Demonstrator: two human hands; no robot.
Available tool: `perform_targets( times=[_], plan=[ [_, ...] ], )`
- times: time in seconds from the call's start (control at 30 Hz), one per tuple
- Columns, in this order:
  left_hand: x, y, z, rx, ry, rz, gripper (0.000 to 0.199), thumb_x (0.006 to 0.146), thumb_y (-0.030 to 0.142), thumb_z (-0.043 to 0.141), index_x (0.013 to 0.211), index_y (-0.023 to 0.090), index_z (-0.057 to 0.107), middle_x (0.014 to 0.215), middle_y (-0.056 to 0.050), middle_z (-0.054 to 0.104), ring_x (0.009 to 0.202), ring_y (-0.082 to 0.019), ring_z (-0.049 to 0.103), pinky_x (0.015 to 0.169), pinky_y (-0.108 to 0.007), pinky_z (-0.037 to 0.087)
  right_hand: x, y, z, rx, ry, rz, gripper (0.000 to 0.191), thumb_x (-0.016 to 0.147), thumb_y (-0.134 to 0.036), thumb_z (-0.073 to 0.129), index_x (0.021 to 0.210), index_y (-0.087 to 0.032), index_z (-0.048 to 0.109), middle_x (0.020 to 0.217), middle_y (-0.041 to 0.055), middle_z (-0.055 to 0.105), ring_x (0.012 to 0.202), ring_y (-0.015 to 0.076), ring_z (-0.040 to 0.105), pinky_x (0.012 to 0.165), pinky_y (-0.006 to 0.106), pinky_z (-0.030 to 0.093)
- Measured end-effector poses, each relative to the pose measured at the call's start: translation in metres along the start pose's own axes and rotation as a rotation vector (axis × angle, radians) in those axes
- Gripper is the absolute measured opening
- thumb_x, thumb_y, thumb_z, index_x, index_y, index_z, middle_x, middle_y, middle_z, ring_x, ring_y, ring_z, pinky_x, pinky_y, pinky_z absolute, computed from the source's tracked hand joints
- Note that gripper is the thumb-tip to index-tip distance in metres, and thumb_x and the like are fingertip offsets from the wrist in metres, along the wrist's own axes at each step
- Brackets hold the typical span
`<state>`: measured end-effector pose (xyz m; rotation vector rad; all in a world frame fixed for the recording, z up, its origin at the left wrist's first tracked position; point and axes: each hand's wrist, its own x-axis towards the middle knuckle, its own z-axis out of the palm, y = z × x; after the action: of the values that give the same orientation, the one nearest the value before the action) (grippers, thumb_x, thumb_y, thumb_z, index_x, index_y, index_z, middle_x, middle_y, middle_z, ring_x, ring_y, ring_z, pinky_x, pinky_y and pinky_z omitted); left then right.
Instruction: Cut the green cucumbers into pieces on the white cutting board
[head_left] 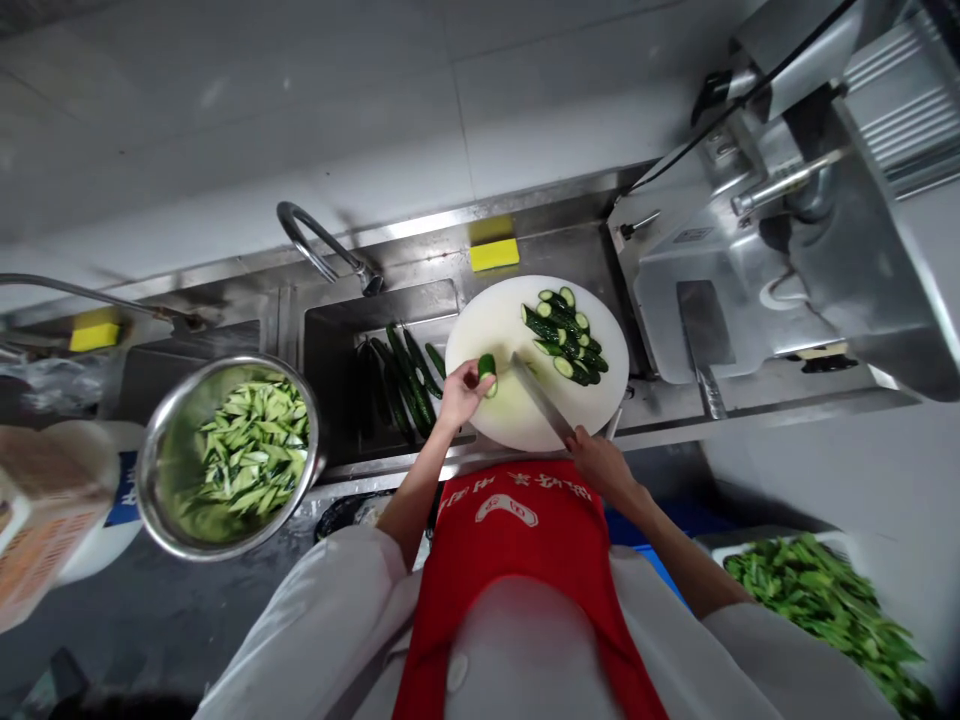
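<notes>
A round white cutting board (480, 320) lies across the counter in front of me. My left hand (460, 396) holds a short cucumber piece (487, 366) over the board's left part, fingers closed round it. The handle of a knife (541, 400) is in my right hand (598, 462); its blade points up and left, just right of the cucumber piece. Several cut cucumber chunks (574, 340) are heaped on the board's right side. Whole cucumbers (409, 375) lie in the sink left of the board.
A steel bowl (154, 470) of cut cucumber stands at the left. A curved faucet (319, 235) rises behind the sink. Behind the board sits a yellow sponge (494, 255). A cleaver (701, 340) lies at the right, and leafy greens (817, 590) fill a container lower right.
</notes>
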<state>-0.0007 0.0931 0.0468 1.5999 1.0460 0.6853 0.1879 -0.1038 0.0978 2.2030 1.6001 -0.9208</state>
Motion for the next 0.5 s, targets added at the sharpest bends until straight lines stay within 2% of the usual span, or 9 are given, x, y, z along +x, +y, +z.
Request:
perform_targets(
  times=[0.07,0.13,0.2,0.27,0.37,0.5],
  plan=[
    [-0.025,-0.022,0.003,-0.06,0.045,-0.118,0.042,0.082,0.049,0.068,0.103,0.014,0.062,0.075,0.001,0.056,0.059,-0.009,0.054,0.056,-0.021,0.045,-0.002,-0.001,-0.001,-0.027,0.016,0.004,0.03,0.104,-0.03,0.024,0.11,-0.014,0.049,0.087,0.0118,0.068,0.085,0.0225,0.07,0.069,0.028,0.042],
    [-0.043,-0.038,0.017,-0.014,0.161,-0.157,0.045,0.083,0.05,0.067,0.108,0.014,0.061,0.083,-0.001,0.057,0.059,-0.009,0.055,0.056,-0.022,0.048,-0.004,-0.006,-0.001,-0.062,0.021,-0.029,0.032,0.104,-0.032,0.022,0.109,-0.015,0.049,0.085,0.0112,0.068,0.084,0.0227,0.071,0.068,0.028,0.043],
    [-0.054,-0.046,0.03,0.109,0.308,-0.116,0.044,0.085,0.047,0.067,0.115,0.015,0.06,0.094,-0.004,0.055,0.061,-0.009,0.056,0.06,-0.024,0.051,-0.005,-0.012,0.0,-0.094,0.004,-0.073,0.033,0.104,-0.033,0.021,0.11,-0.016,0.048,0.084,0.0109,0.069,0.082,0.0225,0.071,0.068,0.028,0.043],
    [-0.058,-0.047,0.036,0.227,0.355,-0.015,0.035,0.089,0.042,0.064,0.113,0.017,0.061,0.1,-0.006,0.053,0.069,-0.01,0.057,0.068,-0.026,0.053,-0.004,-0.017,0.002,-0.12,-0.017,-0.112,0.033,0.104,-0.031,0.02,0.111,-0.016,0.048,0.084,0.0111,0.069,0.082,0.0225,0.071,0.068,0.028,0.044],
    [-0.056,-0.046,0.032,0.333,0.231,0.186,0.02,0.096,0.033,0.053,0.098,0.017,0.065,0.097,-0.006,0.054,0.084,-0.014,0.059,0.079,-0.026,0.052,-0.002,-0.022,0.003,-0.146,-0.036,-0.119,0.034,0.104,-0.03,0.019,0.112,-0.014,0.048,0.085,0.0116,0.07,0.083,0.023,0.071,0.067,0.028,0.044],
    [-0.049,-0.046,0.024,0.537,0.06,0.369,0.023,0.1,0.027,0.043,0.099,0.017,0.064,0.098,-0.007,0.054,0.091,-0.015,0.054,0.085,-0.028,0.05,-0.009,-0.025,-0.002,-0.188,-0.061,-0.128,0.031,0.103,-0.026,0.022,0.116,-0.013,0.047,0.087,0.0131,0.07,0.087,0.0226,0.071,0.069,0.027,0.044]
  ],
)
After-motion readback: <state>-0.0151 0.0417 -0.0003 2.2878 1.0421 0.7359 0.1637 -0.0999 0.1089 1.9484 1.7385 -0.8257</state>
